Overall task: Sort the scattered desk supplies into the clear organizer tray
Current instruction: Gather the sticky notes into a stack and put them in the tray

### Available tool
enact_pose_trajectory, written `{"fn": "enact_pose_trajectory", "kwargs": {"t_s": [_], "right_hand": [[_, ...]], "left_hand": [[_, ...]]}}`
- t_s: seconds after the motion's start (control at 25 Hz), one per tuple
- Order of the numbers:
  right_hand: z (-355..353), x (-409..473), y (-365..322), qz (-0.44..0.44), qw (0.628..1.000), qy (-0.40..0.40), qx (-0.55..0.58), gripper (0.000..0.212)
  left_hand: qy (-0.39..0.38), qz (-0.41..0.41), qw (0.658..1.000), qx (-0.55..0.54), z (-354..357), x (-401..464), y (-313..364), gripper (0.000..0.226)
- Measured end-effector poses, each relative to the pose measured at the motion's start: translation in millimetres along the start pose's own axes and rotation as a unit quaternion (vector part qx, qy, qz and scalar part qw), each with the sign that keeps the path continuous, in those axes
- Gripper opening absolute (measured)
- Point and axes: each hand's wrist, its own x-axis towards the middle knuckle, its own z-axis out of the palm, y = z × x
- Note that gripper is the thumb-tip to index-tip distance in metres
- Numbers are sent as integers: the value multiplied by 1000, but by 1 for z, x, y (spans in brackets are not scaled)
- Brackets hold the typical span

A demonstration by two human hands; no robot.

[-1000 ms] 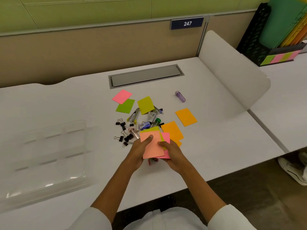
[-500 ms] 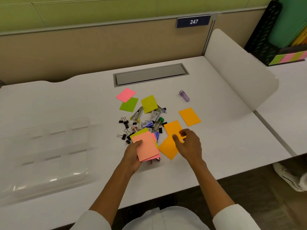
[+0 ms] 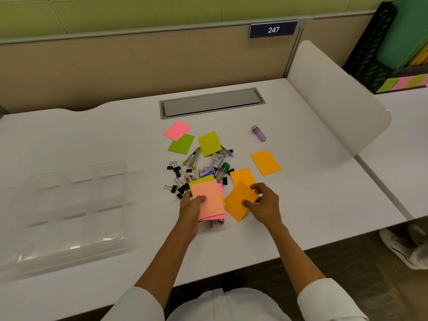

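My left hand [image 3: 191, 208] holds a small stack of sticky notes [image 3: 209, 199], salmon on top with pink and yellow-green under it. My right hand [image 3: 262, 205] pinches an orange note [image 3: 237, 202] just right of the stack. Another orange note [image 3: 243, 177] lies behind it and a third orange note [image 3: 265, 162] lies farther right. Pink [image 3: 177, 130], green [image 3: 181, 144] and yellow-green [image 3: 209, 143] notes lie at the back of the pile. Black binder clips [image 3: 177, 172], a stapler [image 3: 192, 156] and staple boxes [image 3: 207, 170] are scattered among them. The clear organizer tray [image 3: 69, 249] sits at the left.
A purple tube [image 3: 259, 133] lies alone at the back right. A grey cable hatch [image 3: 212, 102] is set into the desk behind the pile. A white divider panel [image 3: 335, 96] stands at the right edge, with a black file rack [image 3: 370, 54] beyond it.
My right hand left the stack, moved right and took hold of an orange note. My left hand keeps the stack alone.
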Motion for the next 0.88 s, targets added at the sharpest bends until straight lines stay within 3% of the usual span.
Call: {"fn": "enact_pose_trajectory", "kwargs": {"t_s": [0.08,0.16,0.24,0.32,0.4,0.48,0.6,0.72,0.8,0.88], "right_hand": [[-13,-3,-5,-17,993,30,109,38],[-30,-4,-16,-6,974,25,224,35],[-42,-4,-29,0,953,-28,301,37],[-37,-4,-41,-12,947,-98,305,40],[-18,-4,-54,-15,959,-134,248,41],[1,-1,-62,-31,980,-117,155,44],[10,9,-57,-54,991,-14,122,50],[3,21,-32,-33,989,97,109,49],[2,29,-14,-11,997,68,-33,63],[8,33,-4,11,977,-14,-210,78]], "left_hand": [[2,0,1000,8,-1,0,-1,41],[-1,-1,1000,13,-2,0,-1,39],[-18,-2,1000,6,-2,-2,1,34],[-49,-10,999,-16,1,-4,4,36],[-86,-23,995,-43,5,-5,6,41],[-91,-20,995,-21,10,-7,6,39],[-51,1,998,33,13,-4,2,43],[-28,-7,1000,3,13,5,2,48],[-18,-8,1000,-19,14,8,5,49],[-13,-3,1000,-27,16,12,8,50]]}}
